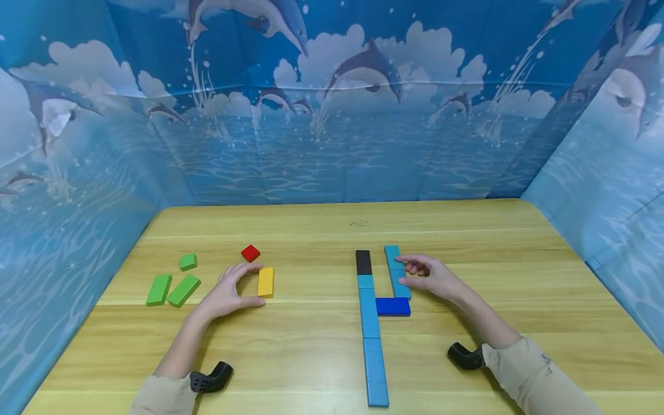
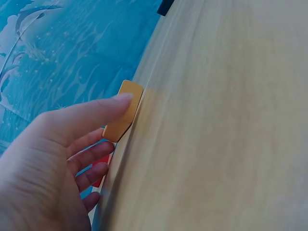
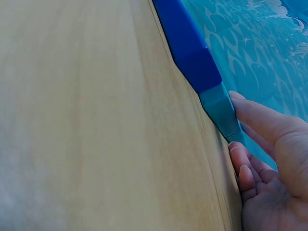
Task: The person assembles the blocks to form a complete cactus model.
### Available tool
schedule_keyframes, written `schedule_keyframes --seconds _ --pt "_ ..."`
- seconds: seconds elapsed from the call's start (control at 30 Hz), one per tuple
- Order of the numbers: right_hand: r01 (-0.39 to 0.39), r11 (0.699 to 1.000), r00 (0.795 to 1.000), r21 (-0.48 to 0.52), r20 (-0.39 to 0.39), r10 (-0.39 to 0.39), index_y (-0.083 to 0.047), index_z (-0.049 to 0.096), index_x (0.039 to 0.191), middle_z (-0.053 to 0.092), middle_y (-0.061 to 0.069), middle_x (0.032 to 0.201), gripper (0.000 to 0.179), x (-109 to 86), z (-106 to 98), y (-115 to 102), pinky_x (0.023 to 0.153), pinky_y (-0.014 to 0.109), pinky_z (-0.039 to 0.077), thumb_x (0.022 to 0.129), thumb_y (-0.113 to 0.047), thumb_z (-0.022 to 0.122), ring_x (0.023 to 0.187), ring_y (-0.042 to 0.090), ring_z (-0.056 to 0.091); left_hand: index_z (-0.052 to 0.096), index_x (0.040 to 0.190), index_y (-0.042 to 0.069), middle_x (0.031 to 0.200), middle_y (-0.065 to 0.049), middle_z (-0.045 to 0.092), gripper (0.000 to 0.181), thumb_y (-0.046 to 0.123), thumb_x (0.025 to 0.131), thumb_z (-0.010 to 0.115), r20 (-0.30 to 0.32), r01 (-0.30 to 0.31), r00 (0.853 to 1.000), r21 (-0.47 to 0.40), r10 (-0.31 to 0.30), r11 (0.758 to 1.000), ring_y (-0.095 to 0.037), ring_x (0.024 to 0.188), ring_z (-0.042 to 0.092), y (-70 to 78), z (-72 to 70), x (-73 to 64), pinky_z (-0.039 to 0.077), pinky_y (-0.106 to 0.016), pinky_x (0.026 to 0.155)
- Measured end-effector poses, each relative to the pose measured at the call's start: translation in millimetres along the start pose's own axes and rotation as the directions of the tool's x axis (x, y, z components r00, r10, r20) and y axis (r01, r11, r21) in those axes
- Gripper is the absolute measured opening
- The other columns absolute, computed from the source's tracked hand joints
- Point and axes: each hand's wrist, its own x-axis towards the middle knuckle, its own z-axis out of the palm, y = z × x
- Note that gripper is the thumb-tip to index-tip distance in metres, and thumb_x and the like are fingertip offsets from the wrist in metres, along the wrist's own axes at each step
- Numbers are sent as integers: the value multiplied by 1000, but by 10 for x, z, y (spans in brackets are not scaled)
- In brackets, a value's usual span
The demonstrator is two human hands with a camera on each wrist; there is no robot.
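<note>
On the left, my left hand [image 1: 231, 291] spans the yellow block [image 1: 266, 283] lengthwise, index finger at its far end and thumb at its near end. The thumb lies over the yellow block [image 2: 119, 126] in the left wrist view. My right hand [image 1: 433, 279] is beside a short column of light blue blocks [image 1: 392, 257], its index fingertip on the far part and its thumb at the right side. A dark blue block [image 1: 393, 307] lies crosswise against the near end of that column. It reaches a longer light blue row [image 1: 369, 314], topped by a black block [image 1: 363, 262].
Behind the left hand sits a red block [image 1: 251, 253]. Several green blocks [image 1: 184, 290] lie at the far left of the wooden table [image 1: 311, 346]. Dolphin-print cloth [image 1: 342, 155] walls in the back and sides. Black wrist devices [image 1: 211, 378] are on both forearms.
</note>
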Motion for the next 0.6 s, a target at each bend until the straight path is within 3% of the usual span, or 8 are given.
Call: schedule_keyframes --seconds 0.37,0.6 --pt "1 1000 1000 -10 -9 -1 -1 51 126 49 14 93 49 5 3 27 64 24 36 83 -16 68 78 20 41 51 125 10 127 -8 50 66 29 68 80 -30 -28 999 -1 28 1000 -31 116 36 -8 14 6 17 -55 98" --pt "-3 1000 1000 -7 -8 3 -1 51 126 49 14 93 49 5 -1 19 65 24 37 83 -17 68 79 21 41 53 119 9 116 -7 52 61 23 67 82 -80 -39 996 -95 32 995 -27 107 45 87 47 122 33 -49 94"
